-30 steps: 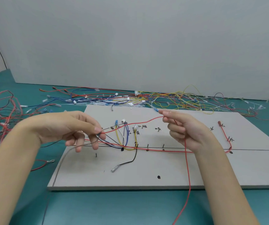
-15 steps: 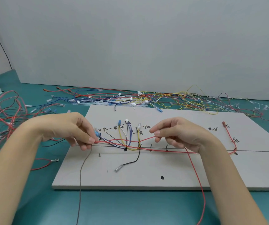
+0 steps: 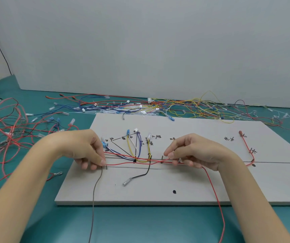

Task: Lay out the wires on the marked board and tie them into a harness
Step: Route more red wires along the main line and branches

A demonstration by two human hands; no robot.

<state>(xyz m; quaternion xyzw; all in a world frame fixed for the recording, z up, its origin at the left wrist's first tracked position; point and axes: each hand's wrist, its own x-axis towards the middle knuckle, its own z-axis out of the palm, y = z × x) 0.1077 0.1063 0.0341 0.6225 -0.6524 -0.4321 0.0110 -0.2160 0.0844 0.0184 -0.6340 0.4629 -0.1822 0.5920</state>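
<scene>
Left hand (image 3: 86, 151) pinches red wire (image 3: 128, 163) at the left end of the board (image 3: 193, 186) trunk line; right hand (image 3: 191, 151) pinches it mid-board. Wire lies flat between them, crossing the yellow, blue, black branch wires (image 3: 137, 148). Slack trails off the near edge. Loose wire pile (image 3: 158, 107) behind.

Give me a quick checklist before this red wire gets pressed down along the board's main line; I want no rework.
1. Left hand pinches the red wire at the left end of the line: ok.
2. Right hand pinches the same wire near the middle tick marks: ok.
3. Wire runs straight between the hands, close to the drawn line: ok.
4. Slack falls off the front edge of the board by the right wrist: not ok; its end is out of view.
5. Grey wire also hangs off the front edge: not ok.
6. Ties already on the bundle: cannot tell.
</scene>
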